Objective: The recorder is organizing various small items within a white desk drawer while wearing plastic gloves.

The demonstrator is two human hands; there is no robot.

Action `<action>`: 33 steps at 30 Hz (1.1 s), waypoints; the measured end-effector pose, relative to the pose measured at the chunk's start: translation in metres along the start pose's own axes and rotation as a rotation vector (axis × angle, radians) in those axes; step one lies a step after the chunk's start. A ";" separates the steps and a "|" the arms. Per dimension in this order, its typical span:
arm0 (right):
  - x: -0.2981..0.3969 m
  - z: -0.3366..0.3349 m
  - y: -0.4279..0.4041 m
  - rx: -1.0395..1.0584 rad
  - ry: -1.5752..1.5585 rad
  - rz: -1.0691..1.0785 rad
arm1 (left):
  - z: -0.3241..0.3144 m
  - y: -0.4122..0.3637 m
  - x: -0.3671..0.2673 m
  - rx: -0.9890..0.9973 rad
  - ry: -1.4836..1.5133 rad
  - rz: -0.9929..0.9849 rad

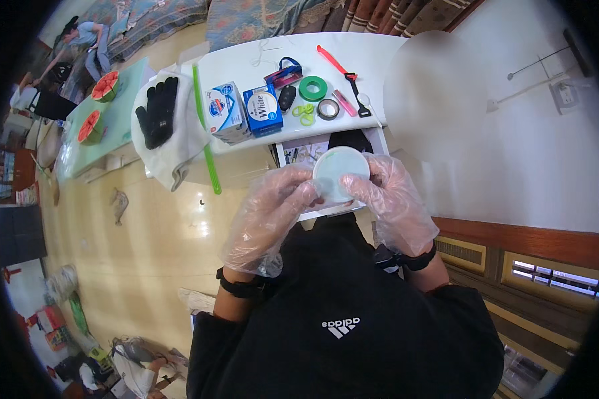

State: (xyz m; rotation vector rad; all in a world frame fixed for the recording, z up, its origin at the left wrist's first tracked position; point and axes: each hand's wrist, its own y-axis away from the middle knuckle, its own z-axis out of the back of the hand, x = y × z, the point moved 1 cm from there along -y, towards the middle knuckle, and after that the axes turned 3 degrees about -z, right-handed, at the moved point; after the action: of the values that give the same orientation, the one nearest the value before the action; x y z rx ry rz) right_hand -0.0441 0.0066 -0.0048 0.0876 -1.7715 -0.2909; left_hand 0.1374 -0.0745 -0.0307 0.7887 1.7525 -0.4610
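Observation:
Both my hands wear clear plastic gloves and hold a round, pale container with a light lid [340, 167] above an open white drawer [379, 142]. My left hand [282, 209] grips its left rim. My right hand [394, 199] grips its right side, with the thumb on the lid. Beyond it on the white table lie a green tape roll [313, 89], a dark-rimmed tape roll [328, 109], green scissors [304, 114], a pink tube [345, 103], a black car key [287, 99] and two soap boxes [225, 112], [263, 109].
A black knitted glove [158, 113] lies on a white cloth [179, 162] at the left, beside a long green plastic strip [209, 164]. Cut watermelon halves [90, 128] rest on a glass-topped table [125, 109]. A red-and-black peeler-like tool [349, 76] lies near the wall. Other people are farther off.

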 end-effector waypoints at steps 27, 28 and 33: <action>0.039 -0.013 -0.011 0.051 0.317 0.208 | -0.003 0.000 -0.006 -0.286 -0.106 -0.428; 0.037 -0.012 -0.012 0.051 0.315 0.207 | -0.005 0.001 -0.008 -0.286 -0.108 -0.426; 0.027 -0.009 -0.007 0.017 0.429 0.235 | -0.005 0.005 -0.008 -0.260 -0.161 -0.469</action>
State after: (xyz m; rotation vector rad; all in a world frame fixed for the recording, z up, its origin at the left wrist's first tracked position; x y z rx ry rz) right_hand -0.0423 -0.0074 0.0205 -0.0445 -1.3417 -0.0770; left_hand 0.1388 -0.0702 -0.0213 0.1471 1.7962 -0.5736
